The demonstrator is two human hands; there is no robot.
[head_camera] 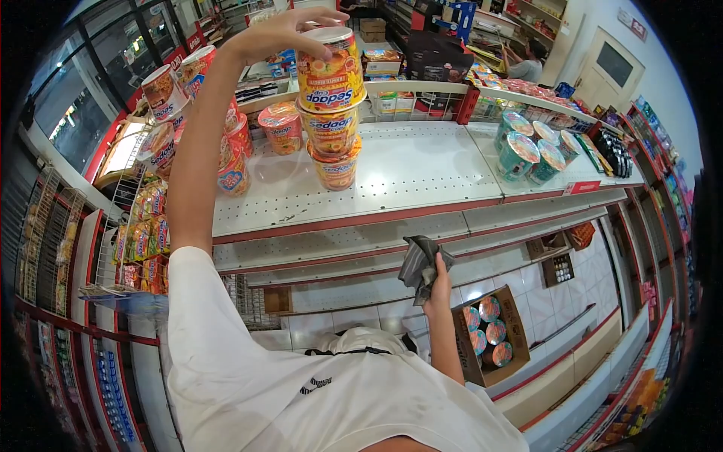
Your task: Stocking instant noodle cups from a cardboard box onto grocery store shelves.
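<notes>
My left hand (pixel 288 35) grips the top of a yellow-orange instant noodle cup (pixel 330 76), its thumb against the near side. That cup tops a stack, with another noodle cup (pixel 330 130) under it and a lower one (pixel 335 168) on the white perforated shelf (pixel 406 164). Left of the stack stands a pink-red noodle cup (pixel 281 129). More red cups (pixel 232 169) are partly hidden behind my left forearm. Lower down, in front of the shelf edge, my right hand (pixel 439 291) holds a crumpled dark grey cloth (pixel 422 265).
Teal noodle cups (pixel 518 155) stand on the shelf's right part. An open cardboard box (pixel 522 344) of similar cups is below, right of my right arm. Stacked cups (pixel 164 93) and a wire rack of noodle packets (pixel 149 237) are at left. A person (pixel 528 65) is in the background.
</notes>
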